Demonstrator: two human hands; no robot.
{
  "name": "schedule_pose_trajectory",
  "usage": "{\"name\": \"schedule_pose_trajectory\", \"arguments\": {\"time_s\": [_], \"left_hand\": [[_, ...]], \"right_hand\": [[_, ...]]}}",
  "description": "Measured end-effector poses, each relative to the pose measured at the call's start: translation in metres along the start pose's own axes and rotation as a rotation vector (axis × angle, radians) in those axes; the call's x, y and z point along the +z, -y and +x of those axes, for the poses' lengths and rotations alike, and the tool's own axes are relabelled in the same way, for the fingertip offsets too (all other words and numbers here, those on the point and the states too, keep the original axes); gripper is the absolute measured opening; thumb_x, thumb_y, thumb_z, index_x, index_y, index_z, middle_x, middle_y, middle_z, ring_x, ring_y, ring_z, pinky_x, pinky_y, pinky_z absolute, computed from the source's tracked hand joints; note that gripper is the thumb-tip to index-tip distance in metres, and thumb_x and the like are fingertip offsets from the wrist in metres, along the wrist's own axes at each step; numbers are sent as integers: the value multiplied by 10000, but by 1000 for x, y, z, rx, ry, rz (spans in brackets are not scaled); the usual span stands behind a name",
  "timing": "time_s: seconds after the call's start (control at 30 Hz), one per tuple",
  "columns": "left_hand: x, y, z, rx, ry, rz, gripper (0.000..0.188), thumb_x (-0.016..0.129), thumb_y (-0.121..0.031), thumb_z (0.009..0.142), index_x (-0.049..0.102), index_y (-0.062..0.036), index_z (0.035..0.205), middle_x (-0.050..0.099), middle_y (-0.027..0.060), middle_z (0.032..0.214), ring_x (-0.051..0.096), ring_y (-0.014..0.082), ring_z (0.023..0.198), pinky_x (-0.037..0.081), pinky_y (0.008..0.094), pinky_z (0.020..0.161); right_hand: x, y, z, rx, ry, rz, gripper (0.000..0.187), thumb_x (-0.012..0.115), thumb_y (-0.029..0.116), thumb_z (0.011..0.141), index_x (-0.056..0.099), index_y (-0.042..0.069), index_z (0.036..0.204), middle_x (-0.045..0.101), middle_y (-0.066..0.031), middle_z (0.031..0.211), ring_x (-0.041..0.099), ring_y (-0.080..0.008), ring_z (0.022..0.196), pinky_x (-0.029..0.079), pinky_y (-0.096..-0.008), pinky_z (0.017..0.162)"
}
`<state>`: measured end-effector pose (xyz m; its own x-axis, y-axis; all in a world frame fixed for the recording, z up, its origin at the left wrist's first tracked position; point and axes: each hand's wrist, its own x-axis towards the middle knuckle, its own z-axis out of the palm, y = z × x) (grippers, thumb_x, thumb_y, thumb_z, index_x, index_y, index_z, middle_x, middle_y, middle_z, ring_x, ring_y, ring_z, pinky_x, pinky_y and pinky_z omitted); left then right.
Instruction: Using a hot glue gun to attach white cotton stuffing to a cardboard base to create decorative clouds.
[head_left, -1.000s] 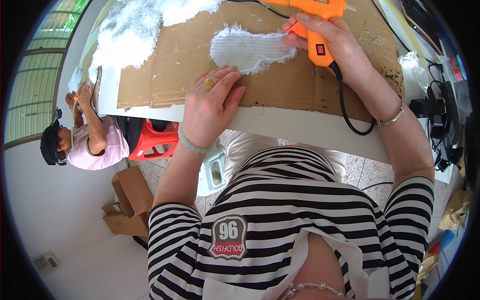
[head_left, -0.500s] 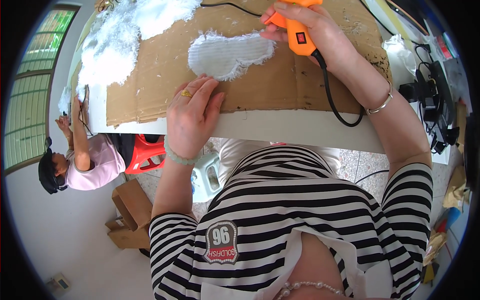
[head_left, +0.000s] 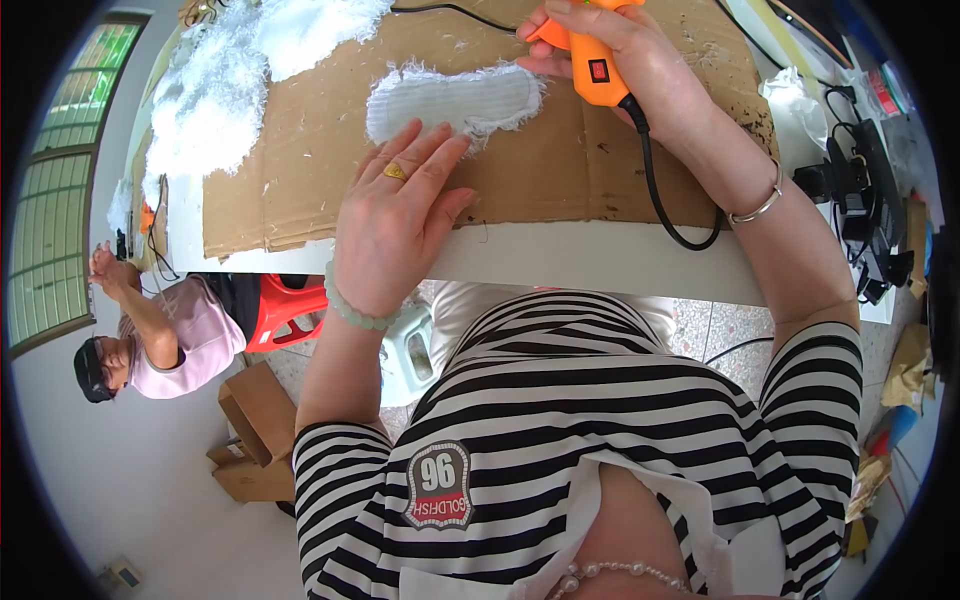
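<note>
A white sole-shaped piece of fabric with a frayed, fringed edge (head_left: 455, 98) lies on a brown cardboard sheet (head_left: 300, 185). My left hand (head_left: 395, 215) rests with its fingers stretched out, their tips over the lower left edge of that fabric. At the upper right, my right hand (head_left: 655, 80) is wrapped round an orange hot glue gun (head_left: 597, 85) that has a small red switch and a black cord. The gun's front end reaches past the top of the picture, so its nozzle is hidden.
White fluffy pieces (head_left: 210, 105) lie at the upper left of the cardboard. Crumpled white paper (head_left: 797, 100) and black cables and adapters (head_left: 860, 200) crowd the right side. Another person (head_left: 185, 340) works at the left beside a red stool (head_left: 290, 308). Cardboard boxes (head_left: 255, 410) stand on the floor.
My left hand has slid up and right, from the fabric's lower edge onto its lower left part. The right hand keeps hold of the glue gun. The other person's arms have moved down.
</note>
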<state>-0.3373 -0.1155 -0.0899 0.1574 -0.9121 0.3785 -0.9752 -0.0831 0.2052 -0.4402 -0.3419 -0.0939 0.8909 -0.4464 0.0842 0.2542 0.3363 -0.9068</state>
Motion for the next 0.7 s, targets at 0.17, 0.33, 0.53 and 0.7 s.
{"name": "schedule_pose_trajectory", "arguments": {"time_s": [0.17, 0.33, 0.53, 0.7], "left_hand": [[1, 5, -3, -1, 27, 10, 385, 676, -193, 774, 599, -63, 1129, 619, 111, 1139, 562, 313, 1099, 417, 440, 935], [-2, 5, -4, -9, 37, 43, 370, 669, -205, 784, 603, -72, 1123, 621, 99, 1139, 566, 296, 1097, 410, 449, 937], [-2, 7, -5, -16, 25, 50, 346, 665, -210, 789, 610, -77, 1105, 630, 89, 1122, 574, 289, 1086, 408, 458, 934], [-2, 9, -6, -14, 7, 50, 313, 661, -206, 792, 620, -81, 1076, 640, 79, 1104, 583, 282, 1073, 406, 466, 934]], "right_hand": [[6, 4, -1, 108, -87, -8, 178, 543, 152, 918, 566, 3, 1013, 621, -88, 896, 622, -162, 769, 530, -276, 690], [6, 3, 0, 104, -64, -4, 176, 542, 147, 920, 563, -1, 1013, 619, -88, 888, 622, -165, 767, 529, -282, 690], [4, 2, 1, 99, -54, -19, 177, 539, 148, 920, 567, -6, 1002, 623, -91, 885, 621, -169, 763, 525, -282, 691], [9, 5, -1, 107, -71, -35, 181, 540, 153, 920, 571, -8, 997, 626, -94, 884, 620, -166, 763, 523, -276, 691]]}}
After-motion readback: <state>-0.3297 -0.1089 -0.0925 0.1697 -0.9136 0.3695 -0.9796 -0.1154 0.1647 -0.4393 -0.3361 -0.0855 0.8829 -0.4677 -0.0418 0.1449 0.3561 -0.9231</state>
